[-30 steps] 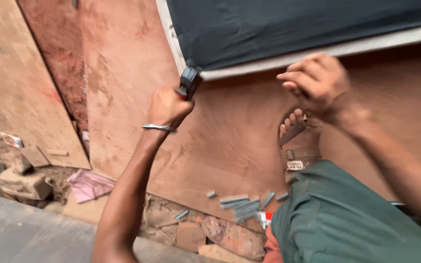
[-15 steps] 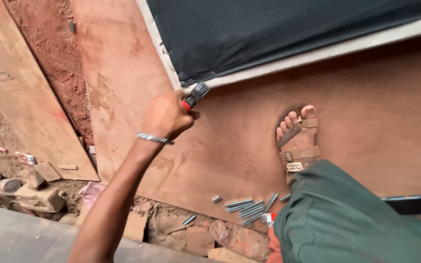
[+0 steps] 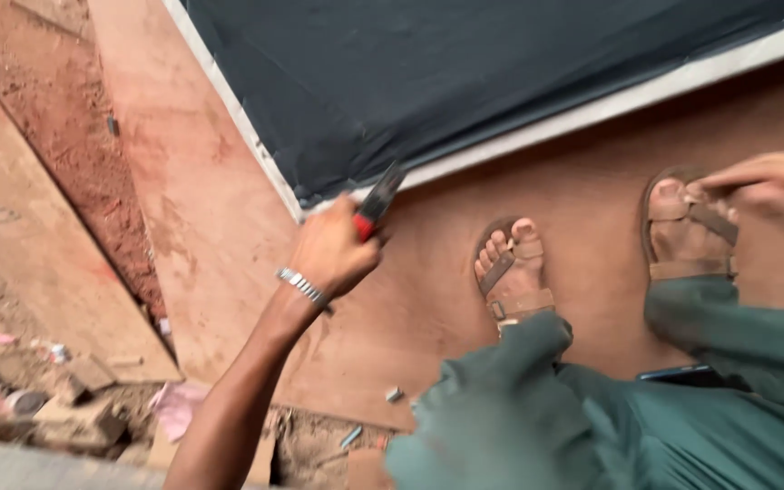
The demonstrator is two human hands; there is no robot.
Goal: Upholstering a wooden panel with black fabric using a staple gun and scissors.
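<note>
Standing on a reddish plywood sheet (image 3: pixel 537 181), red dirt (image 3: pixel 65 136) and rubble beyond its left edge. Dark fabric panel (image 3: pixel 465 73) with pale border lies across the far side. My left hand (image 3: pixel 333 254) is closed around a red-handled tool (image 3: pixel 376 201), long axis pointing up-right at the panel's corner. Right hand (image 3: pixel 773 186) is blurred over my right sandal (image 3: pixel 687 227); can't tell its grip. Phone (image 3: pixel 678 374) near that foot.

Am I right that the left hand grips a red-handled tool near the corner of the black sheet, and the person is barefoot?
Not quite. The head view shows brown sandals on both feet, not bare feet. The rest holds: the left hand grips a red-handled tool near the corner of the black sheet.
</note>
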